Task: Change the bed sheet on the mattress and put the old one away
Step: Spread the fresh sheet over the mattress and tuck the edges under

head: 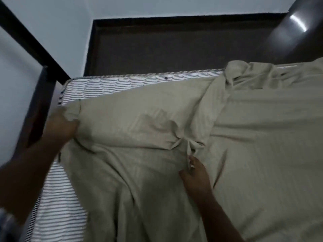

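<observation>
A beige bed sheet (244, 137) lies rumpled over most of a white mattress with thin dark stripes (57, 198). The mattress shows bare along its far edge and down its left side. My left hand (59, 126) grips a bunched corner of the sheet near the mattress's far left corner; motion blur softens it. Near the middle, my right hand (194, 173) pinches a raised fold of the sheet between thumb and fingers. Creases run from that fold toward both hands.
A dark bed frame rail (42, 95) runs along the left side, with a dark post slanting up to the top left. Beyond the mattress lies a dark brown recessed panel (166, 46). Pale walls stand behind and to the left.
</observation>
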